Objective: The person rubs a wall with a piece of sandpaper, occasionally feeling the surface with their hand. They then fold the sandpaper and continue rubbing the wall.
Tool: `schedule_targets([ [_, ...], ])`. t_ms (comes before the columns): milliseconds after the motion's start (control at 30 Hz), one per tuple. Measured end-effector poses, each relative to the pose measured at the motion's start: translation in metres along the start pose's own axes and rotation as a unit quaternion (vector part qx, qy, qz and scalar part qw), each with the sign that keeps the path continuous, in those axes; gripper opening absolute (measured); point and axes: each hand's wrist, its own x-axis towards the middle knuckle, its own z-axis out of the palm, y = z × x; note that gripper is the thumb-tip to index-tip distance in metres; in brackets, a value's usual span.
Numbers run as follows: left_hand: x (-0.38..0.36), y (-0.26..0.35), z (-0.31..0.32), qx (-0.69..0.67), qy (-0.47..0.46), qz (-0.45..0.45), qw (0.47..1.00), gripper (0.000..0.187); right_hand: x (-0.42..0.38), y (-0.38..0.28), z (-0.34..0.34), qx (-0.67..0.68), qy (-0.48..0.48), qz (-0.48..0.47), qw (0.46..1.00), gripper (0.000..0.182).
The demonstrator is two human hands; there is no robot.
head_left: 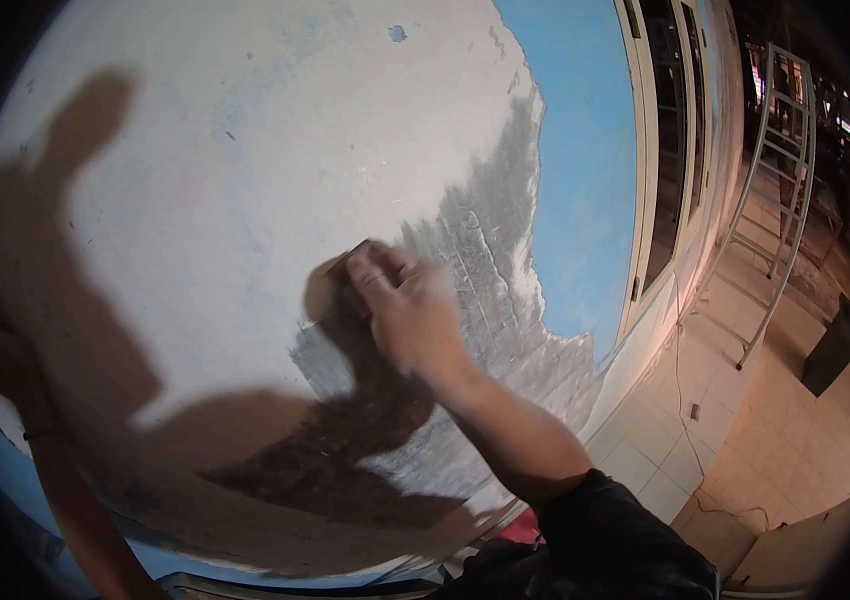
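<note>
My right hand (410,315) is closed around a small flat scraper (340,262), its edge pressed flat on the wall (195,180) where grey wet filler (485,250) meets the dry white patch. I'd keep the blade at a low angle with even pressure. My left hand (0,350) rests on the wall at the far left; its grip I cannot tell.

No writing, label, brand, number or sign can be read anywhere: not on the white plastered wall (245,150) or the grey metal ladder (780,180).
</note>
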Motion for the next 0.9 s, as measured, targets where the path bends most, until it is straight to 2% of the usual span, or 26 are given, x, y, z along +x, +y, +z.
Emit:
schedule_targets([
  [100, -0.001, 0.000, -0.001, 0.018, -0.004, 0.007, 1.000, 0.024, 0.023, 0.001, -0.031, 0.198, 0.054, 0.115, 0.972, 0.035],
  [200, -0.007, -0.009, 0.012, 0.063, -0.037, -0.002, 0.997, 0.024, 0.026, 0.009, -0.030, 0.156, 0.065, 0.089, 0.982, 0.035],
  [300, -0.009, -0.012, 0.018, 0.096, -0.036, 0.006, 0.995, 0.024, 0.002, 0.003, -0.001, -0.060, -0.006, -0.026, 0.998, 0.032],
  [400, -0.009, -0.012, 0.016, 0.075, -0.035, 0.002, 0.997, 0.024, 0.005, 0.004, -0.002, -0.031, 0.082, -0.061, 0.994, 0.026],
  [500, -0.008, -0.012, 0.015, 0.061, -0.040, -0.001, 0.997, 0.023, 0.032, 0.010, -0.032, 0.239, 0.111, 0.083, 0.961, 0.027],
  [600, -0.009, -0.013, 0.016, 0.050, -0.052, -0.011, 0.997, 0.023, 0.032, 0.002, -0.041, 0.161, 0.093, 0.097, 0.978, 0.030],
  [700, -0.009, -0.012, 0.014, 0.036, -0.070, -0.032, 0.996, 0.022, 0.009, -0.002, -0.012, -0.060, 0.022, -0.043, 0.997, 0.028],
  [767, -0.008, -0.013, 0.010, 0.008, -0.112, -0.062, 0.992, 0.021, 0.013, 0.007, -0.012, -0.010, 0.042, -0.037, 0.998, 0.028],
  [800, -0.009, -0.015, 0.011, 0.010, -0.095, -0.050, 0.994, 0.021, 0.016, 0.009, -0.012, 0.016, 0.054, -0.035, 0.998, 0.028],
  [900, -0.014, -0.018, 0.017, 0.002, -0.073, -0.027, 0.997, 0.019, 0.037, 0.003, -0.047, 0.221, 0.065, 0.096, 0.968, 0.035],
])
